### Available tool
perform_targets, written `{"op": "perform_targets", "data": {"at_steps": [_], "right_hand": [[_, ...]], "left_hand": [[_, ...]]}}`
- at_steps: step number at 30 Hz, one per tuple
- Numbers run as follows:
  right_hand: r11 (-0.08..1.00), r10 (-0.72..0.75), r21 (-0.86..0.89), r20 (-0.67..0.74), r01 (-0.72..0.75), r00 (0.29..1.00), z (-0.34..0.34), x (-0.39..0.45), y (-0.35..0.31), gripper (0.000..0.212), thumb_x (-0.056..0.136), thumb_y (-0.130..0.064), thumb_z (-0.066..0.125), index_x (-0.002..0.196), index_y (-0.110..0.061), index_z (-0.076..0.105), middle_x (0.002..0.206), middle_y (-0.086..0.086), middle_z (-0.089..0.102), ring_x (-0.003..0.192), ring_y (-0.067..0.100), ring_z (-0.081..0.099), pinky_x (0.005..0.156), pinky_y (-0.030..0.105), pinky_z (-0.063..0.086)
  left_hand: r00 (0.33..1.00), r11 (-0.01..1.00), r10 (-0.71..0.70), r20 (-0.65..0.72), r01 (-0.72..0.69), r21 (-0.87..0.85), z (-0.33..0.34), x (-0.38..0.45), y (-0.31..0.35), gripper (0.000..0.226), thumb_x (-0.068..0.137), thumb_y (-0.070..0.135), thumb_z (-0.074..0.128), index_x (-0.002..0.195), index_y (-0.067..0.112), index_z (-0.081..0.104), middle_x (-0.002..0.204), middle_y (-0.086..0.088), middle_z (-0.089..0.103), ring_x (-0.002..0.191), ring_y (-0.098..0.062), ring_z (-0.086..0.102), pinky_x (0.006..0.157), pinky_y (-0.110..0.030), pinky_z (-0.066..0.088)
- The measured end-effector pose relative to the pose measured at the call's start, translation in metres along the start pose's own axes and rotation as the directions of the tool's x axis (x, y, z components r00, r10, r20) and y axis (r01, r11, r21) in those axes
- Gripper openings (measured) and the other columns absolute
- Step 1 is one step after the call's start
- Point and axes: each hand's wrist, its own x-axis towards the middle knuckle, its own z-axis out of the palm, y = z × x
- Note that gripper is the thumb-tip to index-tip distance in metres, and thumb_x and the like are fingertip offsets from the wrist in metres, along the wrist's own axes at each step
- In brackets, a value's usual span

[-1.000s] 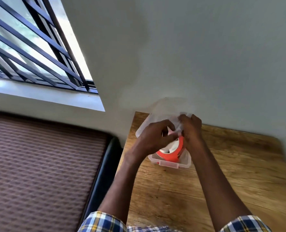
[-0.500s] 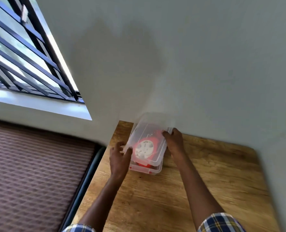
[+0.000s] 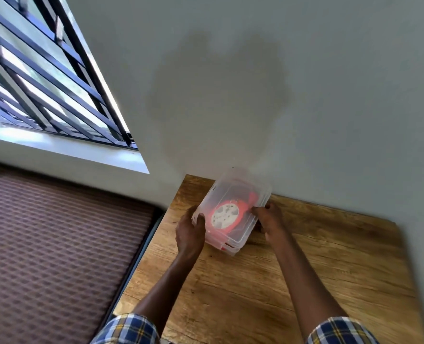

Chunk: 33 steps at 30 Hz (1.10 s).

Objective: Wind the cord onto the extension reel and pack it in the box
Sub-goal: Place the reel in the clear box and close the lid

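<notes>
Box point(image 3: 240, 194), clear plastic, sits on the wooden table point(image 3: 330, 256) by the wall, lid on, orange reel point(image 3: 227, 216) inside. Your left hand point(image 3: 189, 233) grips its left edge; your right hand point(image 3: 269, 219) grips the right edge.

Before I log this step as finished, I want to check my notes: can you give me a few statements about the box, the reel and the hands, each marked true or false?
1. The orange reel lies inside the clear plastic box. True.
2. The lid lies flat on the table beside the box. False: it sits over the box, with the reel visible through it.
3. The left hand and the right hand both hold the box edges. True.
4. The box stands at the near edge of the wooden table. False: it stands at the far corner, by the wall.
5. Loose cord trails across the table. False: none shows.
</notes>
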Motion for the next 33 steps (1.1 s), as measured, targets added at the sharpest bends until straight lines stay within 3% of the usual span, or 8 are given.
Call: {"op": "perform_targets", "data": {"at_steps": [5,11,14,19,23,27,30,33], "right_hand": [[0.979,0.092,0.195,-0.164,-0.059,0.982,-0.041,-0.034,0.028,0.035,0.080,-0.017,0.080,0.112,-0.013,0.069,0.098,0.014,0.076,0.087,0.034,0.073,0.070,0.044,0.060],[0.911,0.258,0.357,-0.101,-0.207,0.961,-0.081,-0.095,0.067,0.026,0.085,-0.015,0.079,0.107,-0.005,0.069,0.077,0.012,0.072,0.067,0.025,0.070,0.056,0.032,0.057],[0.940,0.246,0.275,-0.127,-0.204,0.961,-0.096,-0.117,0.077,0.033,0.087,-0.032,0.080,0.109,-0.011,0.069,0.085,0.010,0.073,0.073,0.024,0.071,0.061,0.032,0.054],[1.000,0.000,0.021,-0.535,0.014,0.845,-0.125,-0.115,0.064,0.056,0.087,-0.035,0.081,0.133,-0.017,0.056,0.114,0.007,0.069,0.099,0.025,0.069,0.079,0.041,0.056],[0.962,-0.127,-0.272,-0.491,-0.013,0.862,-0.129,-0.096,0.047,0.040,0.090,-0.033,0.076,0.125,-0.015,0.068,0.115,0.004,0.072,0.101,0.024,0.069,0.091,0.052,0.059],[0.918,-0.141,-0.387,-0.527,-0.089,0.838,-0.126,-0.084,0.048,0.024,0.087,-0.038,0.075,0.101,-0.020,0.069,0.102,0.002,0.073,0.090,0.027,0.071,0.082,0.053,0.062],[0.889,-0.144,-0.438,-0.540,-0.130,0.829,-0.116,-0.092,0.051,0.024,0.086,-0.045,0.071,0.097,-0.024,0.066,0.096,0.000,0.074,0.080,0.024,0.072,0.079,0.049,0.062],[0.817,-0.282,-0.564,-0.566,-0.115,0.775,-0.103,-0.100,0.049,0.030,0.094,-0.043,0.066,0.110,-0.018,0.070,0.103,0.000,0.073,0.087,0.019,0.067,0.076,0.033,0.051]], "left_hand": [[0.986,0.996,0.043,0.160,-0.054,0.065,0.024,0.013,0.017,0.031,0.109,0.024,0.057,0.137,0.019,0.065,0.117,0.001,0.070,0.098,-0.016,0.066,0.074,-0.029,0.055],[0.922,0.947,0.169,0.348,-0.250,0.201,0.064,0.025,0.034,0.023,0.108,0.021,0.059,0.117,-0.001,0.059,0.100,-0.007,0.064,0.087,-0.026,0.062,0.065,-0.031,0.040],[0.871,0.902,0.254,0.421,-0.370,0.222,0.072,0.033,0.035,0.022,0.109,0.022,0.057,0.121,0.003,0.058,0.107,-0.011,0.070,0.090,-0.029,0.067,0.068,-0.035,0.050],[0.834,0.871,0.296,0.466,-0.436,0.227,0.075,0.047,0.039,0.027,0.108,0.028,0.058,0.124,0.008,0.068,0.118,-0.009,0.071,0.096,-0.028,0.068,0.075,-0.035,0.053],[0.882,0.906,0.246,0.402,-0.356,0.227,0.079,0.052,0.037,0.034,0.106,0.040,0.059,0.121,0.014,0.076,0.115,-0.011,0.076,0.100,-0.028,0.072,0.073,-0.031,0.053],[0.904,0.988,0.151,0.401,-0.152,-0.028,0.066,0.038,0.040,0.023,0.100,0.026,0.069,0.084,0.010,0.074,0.076,-0.001,0.076,0.063,-0.010,0.068,0.046,-0.018,0.042],[0.878,0.990,0.139,0.457,-0.118,-0.075,0.054,0.033,0.021,0.024,0.097,0.026,0.072,0.112,0.008,0.072,0.102,-0.005,0.078,0.086,-0.015,0.074,0.058,-0.025,0.057],[0.878,0.986,0.161,0.450,-0.128,-0.104,0.050,0.029,0.018,0.018,0.099,0.025,0.072,0.115,0.017,0.068,0.108,0.002,0.075,0.101,-0.022,0.074,0.078,-0.047,0.065]]}}
